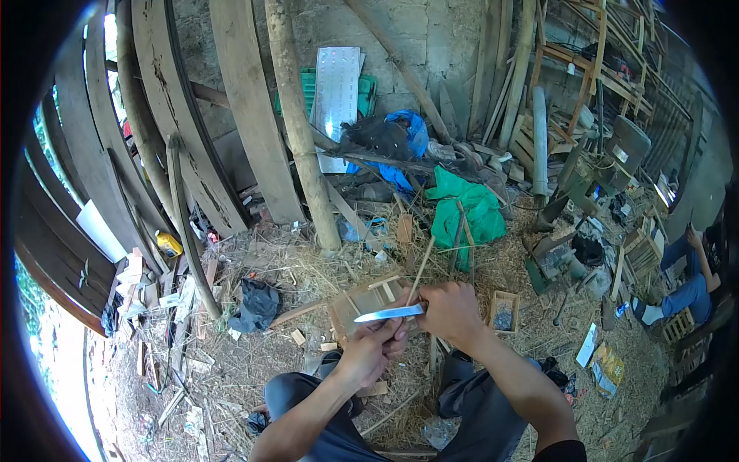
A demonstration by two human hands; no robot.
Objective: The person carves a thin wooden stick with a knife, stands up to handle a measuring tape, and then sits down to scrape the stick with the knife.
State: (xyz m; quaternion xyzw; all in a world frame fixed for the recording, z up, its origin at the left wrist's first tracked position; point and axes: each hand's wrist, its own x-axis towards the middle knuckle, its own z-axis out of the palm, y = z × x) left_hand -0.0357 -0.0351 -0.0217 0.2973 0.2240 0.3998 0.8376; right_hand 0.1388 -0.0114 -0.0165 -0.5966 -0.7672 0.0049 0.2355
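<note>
A knife [389, 313] with a bright blade points left, its handle inside my closed right hand [456, 314]. Just below the blade, my left hand [371, 353] is closed, thumb close to the knife. A thin wooden stick [422, 266] slants down from the upper right, passes behind the blade and lines up with my left fingers, which hold its lower end. Where stick and fingers meet is partly covered. Beneath both hands lies a low wooden board [346, 312] with small strips on it.
A small wooden box [504, 312] with small bits inside stands to the right. Green sacking [466, 215] and a leaning post [304, 146] are ahead. A dark cloth [256, 306] lies left among wood scraps. Another person [685, 289] sits at far right.
</note>
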